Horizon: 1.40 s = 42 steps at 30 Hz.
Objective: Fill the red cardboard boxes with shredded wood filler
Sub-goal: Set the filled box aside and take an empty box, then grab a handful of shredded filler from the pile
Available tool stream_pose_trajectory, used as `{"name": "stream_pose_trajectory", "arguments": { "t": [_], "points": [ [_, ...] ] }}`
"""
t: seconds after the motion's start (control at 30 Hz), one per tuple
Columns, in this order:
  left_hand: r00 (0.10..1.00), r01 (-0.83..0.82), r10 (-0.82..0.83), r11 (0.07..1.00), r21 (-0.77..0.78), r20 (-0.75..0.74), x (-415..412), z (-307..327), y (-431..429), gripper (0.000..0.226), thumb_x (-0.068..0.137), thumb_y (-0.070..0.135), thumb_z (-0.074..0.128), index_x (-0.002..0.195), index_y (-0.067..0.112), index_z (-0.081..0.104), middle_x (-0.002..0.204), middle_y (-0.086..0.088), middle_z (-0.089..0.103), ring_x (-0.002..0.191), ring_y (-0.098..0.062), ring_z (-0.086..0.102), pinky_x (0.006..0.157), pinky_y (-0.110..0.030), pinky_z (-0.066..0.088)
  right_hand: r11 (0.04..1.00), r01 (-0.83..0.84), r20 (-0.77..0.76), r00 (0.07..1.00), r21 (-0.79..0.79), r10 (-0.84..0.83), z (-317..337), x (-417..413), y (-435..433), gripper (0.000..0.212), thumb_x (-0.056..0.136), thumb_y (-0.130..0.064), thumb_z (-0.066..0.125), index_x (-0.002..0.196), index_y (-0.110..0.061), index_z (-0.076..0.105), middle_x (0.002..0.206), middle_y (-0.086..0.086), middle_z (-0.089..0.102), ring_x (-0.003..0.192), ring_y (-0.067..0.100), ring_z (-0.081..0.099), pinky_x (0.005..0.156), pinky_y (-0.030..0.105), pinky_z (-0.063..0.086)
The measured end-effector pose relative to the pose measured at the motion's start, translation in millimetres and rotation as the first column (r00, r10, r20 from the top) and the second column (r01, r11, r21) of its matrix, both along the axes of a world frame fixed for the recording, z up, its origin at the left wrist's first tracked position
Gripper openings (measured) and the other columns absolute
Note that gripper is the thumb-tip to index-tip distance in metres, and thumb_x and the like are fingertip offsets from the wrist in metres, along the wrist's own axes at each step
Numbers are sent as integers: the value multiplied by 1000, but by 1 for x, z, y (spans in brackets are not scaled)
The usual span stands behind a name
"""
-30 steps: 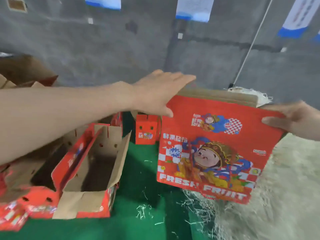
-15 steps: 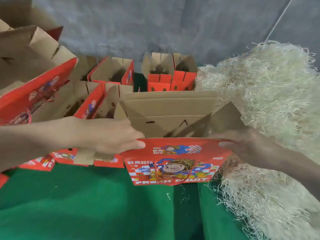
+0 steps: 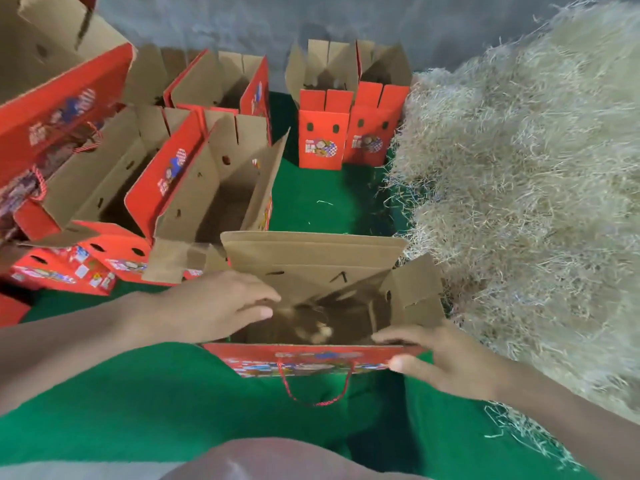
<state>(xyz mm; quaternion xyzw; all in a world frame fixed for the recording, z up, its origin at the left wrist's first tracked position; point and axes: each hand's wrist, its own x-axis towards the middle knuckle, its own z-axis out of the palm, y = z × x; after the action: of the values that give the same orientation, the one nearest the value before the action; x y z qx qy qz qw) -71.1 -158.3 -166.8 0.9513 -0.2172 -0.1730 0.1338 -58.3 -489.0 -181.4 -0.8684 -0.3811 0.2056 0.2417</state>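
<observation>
The box stands on the mat at front centre, with the filler heap just beside it on the right. Other boxes crowd to its left and behind. Two more boxes stand side by side at the back, against the heap's left edge.

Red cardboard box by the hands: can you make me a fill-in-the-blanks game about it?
The open red cardboard box nearest the person stands on a ____ cloth. The pale pile of shredded wood filler lies to the box's ____. The rope handle on its near wall is ____.
Missing words: green; right; red.
</observation>
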Motion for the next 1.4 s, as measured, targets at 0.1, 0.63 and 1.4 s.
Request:
{"name": "stream_pose_trajectory", "arguments": {
  "t": [0.1, 0.63, 1.4],
  "points": [
    [952, -58, 106, 984, -169, 286, 25, -1, -15, 30, 89, 26, 57, 118, 20, 61, 111, 4, 60, 103, -16, 56, 92, -28, 44, 983, 99, 49, 993, 153, -108, 5, 14, -3, 65, 89, -59, 27, 105, -12, 68, 86, -15, 68, 68, -7, 61, 58, 8, 43],
    [955, -121, 100, 991, 61, 278, 73, -25, -82, 21, 97, 33, 40, 79, 21, 43, 67, 8, 44, 69, -20, 50, 55, -31, 31, 863, 323, 58, 926, 388, -372, -24, -12, -17, 60, 91, -55, 36, 47, -18, 52, 40, -23, 38, 38, -7, 45, 47, 1, 31],
    [987, 140, -158, 931, -337, -27, 79, -1, -297, 77, 85, 45, 56, 145, 38, 8, 150, 26, 2, 134, 3, 6, 105, -27, -5, 527, 772, 501, 633, -355, -590, 8, 23, -198, 128, 65, -41, 77, 133, -48, -31, 138, 1, -49, 127, 31, -42, 103, 56, -15]
  ]
}}
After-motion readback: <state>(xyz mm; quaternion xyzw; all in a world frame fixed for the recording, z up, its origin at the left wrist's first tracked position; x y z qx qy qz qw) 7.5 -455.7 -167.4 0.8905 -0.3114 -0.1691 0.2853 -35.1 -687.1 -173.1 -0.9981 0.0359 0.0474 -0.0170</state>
